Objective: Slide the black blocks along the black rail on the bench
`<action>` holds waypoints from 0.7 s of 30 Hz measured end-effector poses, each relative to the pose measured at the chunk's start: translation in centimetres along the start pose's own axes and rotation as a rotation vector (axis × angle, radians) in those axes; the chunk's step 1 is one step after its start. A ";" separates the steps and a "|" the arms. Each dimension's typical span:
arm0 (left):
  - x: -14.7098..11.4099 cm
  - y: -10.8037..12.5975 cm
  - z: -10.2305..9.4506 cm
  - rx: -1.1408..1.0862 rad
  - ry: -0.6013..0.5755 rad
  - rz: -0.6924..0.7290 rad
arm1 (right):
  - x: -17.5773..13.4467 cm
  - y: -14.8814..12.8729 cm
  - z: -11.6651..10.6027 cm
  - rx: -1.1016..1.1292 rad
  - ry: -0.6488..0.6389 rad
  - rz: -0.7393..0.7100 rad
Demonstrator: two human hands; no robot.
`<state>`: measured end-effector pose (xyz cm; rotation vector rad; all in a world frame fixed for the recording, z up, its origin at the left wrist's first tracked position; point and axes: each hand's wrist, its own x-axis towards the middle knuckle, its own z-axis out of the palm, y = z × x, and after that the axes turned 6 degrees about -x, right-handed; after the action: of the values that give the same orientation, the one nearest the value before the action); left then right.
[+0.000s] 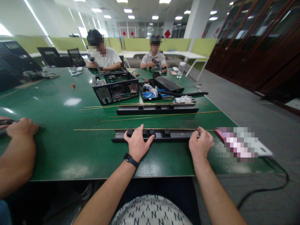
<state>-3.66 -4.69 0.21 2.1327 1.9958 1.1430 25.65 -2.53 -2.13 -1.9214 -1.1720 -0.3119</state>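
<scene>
L hand (pixel 137 142) at ctr of frame – fingers spread wide, resting over black blocks (pixel 166 133) on the dark rail (pixel 173 140), mid-frame on the green worktop (pixel 70 159). R hand (pixel 201 144), right of ctr, has fingers bunched at the rail's R end by a thin rod (pixel 93 129) – can't tell if it's pinched. 2nd rail (pixel 159 111) sits just above, PC case (pixel 116 87) upper ctr-left.

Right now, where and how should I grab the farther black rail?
Probably by both ends of the farther black rail, from left and right: it is long and lies crosswise to you, while thin rods run along its front and back.
</scene>
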 end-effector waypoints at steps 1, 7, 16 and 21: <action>0.0 0.0 0.0 0.000 0.000 0.000 | 0.0 0.0 0.0 -0.002 0.000 -0.002; -0.1 0.0 -0.1 -0.018 0.002 0.009 | -0.2 -0.4 -0.1 -0.011 0.014 -0.039; 0.0 0.0 0.1 0.002 -0.019 -0.010 | -0.6 -1.4 -0.5 -0.010 -0.018 -0.178; 0.0 0.1 -0.1 0.005 -0.024 -0.014 | -1.0 -1.8 -0.6 -0.015 -0.020 -0.244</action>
<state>-3.61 -4.73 0.34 2.1205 2.0020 1.1065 23.81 -3.23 -1.37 -1.7994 -1.4245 -0.4331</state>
